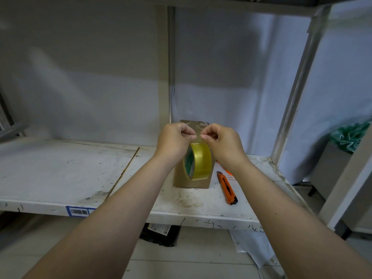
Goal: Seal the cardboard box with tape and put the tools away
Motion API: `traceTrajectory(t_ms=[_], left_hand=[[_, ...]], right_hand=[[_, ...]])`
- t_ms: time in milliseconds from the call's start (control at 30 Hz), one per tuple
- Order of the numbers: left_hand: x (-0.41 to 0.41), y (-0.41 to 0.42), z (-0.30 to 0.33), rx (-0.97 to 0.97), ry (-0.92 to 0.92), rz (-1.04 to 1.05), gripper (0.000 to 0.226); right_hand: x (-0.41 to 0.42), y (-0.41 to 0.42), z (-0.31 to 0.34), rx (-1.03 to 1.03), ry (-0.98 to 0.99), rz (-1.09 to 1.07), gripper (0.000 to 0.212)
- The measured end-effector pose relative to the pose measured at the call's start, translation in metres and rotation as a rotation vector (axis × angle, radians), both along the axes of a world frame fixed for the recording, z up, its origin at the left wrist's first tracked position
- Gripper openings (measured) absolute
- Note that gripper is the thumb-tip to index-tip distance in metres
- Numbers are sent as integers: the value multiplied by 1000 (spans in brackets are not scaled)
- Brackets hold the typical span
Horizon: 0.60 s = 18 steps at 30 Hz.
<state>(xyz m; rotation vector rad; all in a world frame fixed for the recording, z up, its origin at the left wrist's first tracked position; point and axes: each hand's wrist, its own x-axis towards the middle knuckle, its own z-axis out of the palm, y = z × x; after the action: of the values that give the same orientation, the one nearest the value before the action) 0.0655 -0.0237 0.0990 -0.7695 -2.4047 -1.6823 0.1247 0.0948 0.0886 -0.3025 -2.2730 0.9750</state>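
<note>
One box [192, 181], one tape roll [201, 161], one knife [227, 188]

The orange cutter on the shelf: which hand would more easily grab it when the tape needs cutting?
Probably the right hand. The orange cutter lies on the shelf to the right of the cardboard box, just beneath the right forearm. The left hand would have to cross over the tape roll.

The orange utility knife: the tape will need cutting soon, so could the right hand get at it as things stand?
Probably yes: the orange utility knife lies uncovered on the shelf just below the right hand, but those fingers pinch the tape.
</note>
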Motion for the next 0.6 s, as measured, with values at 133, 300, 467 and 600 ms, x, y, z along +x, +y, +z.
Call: traceTrajectory(t_ms=[133, 300, 467, 600], left_hand=[[-2, 3, -2, -82, 100, 19, 9], [-2, 7, -6, -194, 161, 35, 11], [-3, 12, -9, -249, 211, 45, 12], [-5, 13, -9, -245, 219, 27, 12]], right_hand=[[-4, 0, -2, 107, -53, -40, 11], [-5, 1, -5, 158, -110, -79, 12], [-4, 3, -6, 204, -122, -93, 14], [-2, 7, -5, 195, -120, -27, 11]])
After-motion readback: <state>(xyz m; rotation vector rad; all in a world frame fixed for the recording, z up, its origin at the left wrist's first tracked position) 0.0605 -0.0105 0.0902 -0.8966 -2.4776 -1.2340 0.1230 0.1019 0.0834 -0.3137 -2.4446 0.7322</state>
